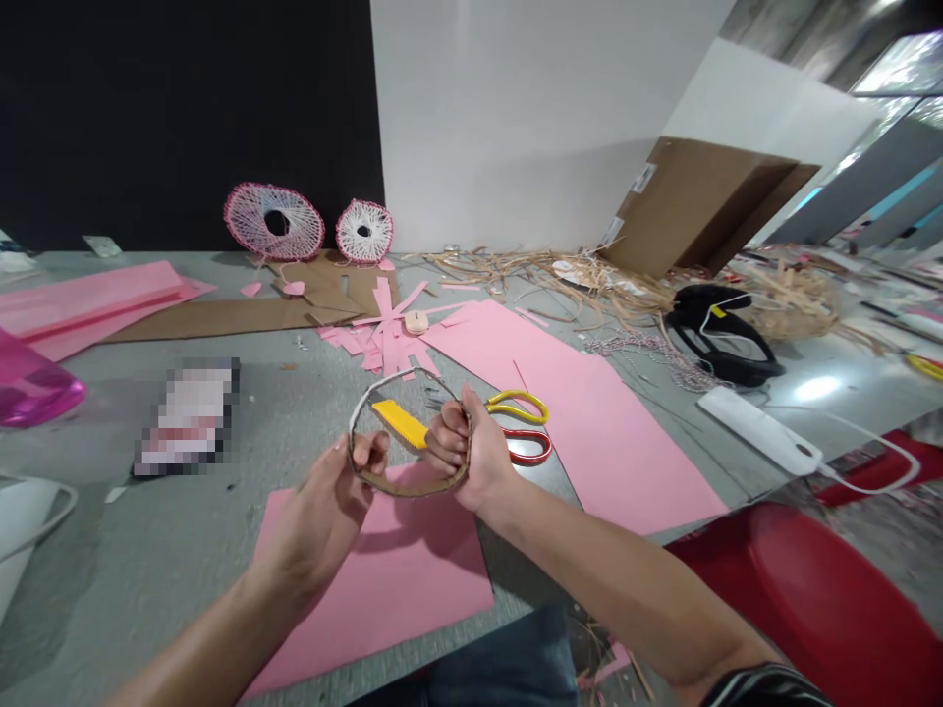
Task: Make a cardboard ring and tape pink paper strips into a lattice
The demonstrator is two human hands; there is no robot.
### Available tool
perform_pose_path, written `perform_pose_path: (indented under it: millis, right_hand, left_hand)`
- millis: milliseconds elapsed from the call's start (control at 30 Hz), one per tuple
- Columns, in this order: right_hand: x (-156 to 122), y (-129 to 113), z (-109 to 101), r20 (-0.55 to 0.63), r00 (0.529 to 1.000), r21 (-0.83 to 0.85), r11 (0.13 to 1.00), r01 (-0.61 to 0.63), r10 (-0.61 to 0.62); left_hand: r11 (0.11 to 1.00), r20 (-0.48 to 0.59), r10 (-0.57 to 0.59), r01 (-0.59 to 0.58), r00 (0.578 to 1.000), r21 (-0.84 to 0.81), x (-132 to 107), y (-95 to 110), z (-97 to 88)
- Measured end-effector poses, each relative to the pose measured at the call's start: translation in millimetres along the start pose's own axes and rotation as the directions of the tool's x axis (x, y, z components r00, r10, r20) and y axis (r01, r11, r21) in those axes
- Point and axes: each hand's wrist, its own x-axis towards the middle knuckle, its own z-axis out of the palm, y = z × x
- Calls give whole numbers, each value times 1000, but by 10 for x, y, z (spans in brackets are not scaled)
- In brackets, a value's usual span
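Both my hands hold a ring bent from a cardboard strip above the grey table. My left hand pinches the ring's left side with closed fingers. My right hand grips its right side, fingers curled round the strip. Through the ring I see a yellow utility knife lying on the table. Yellow-and-red-handled scissors lie just right of my right hand. A pink paper sheet lies under my hands.
A larger pink sheet and pink offcuts lie beyond. Two string-wound rings lean on the wall. A cardboard box, raffia, a black glue gun, a white power strip and a red stool sit right.
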Motion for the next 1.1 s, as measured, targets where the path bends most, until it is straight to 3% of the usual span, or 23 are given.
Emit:
perform_pose_path:
  millis: [267,633,833,1100]
  right_hand:
    - [23,-104,-32,3,995,-4,995,101,-101]
    - [58,-90,-80,-6,997,-20,997,71,-71]
    - [109,83,-120,-4,992,-31,992,123,-123]
    - [60,142,-26,31,994,34,994,101,-102]
  left_hand:
    - [992,134,-125,125,983,7,-10,31,-61]
    - [989,130,-133,140,983,-47,15,23,-41]
    - [982,108,-107,122,988,-144,3,89,-44]
    - [983,72,-166,171,984,-62,-44,-24,65]
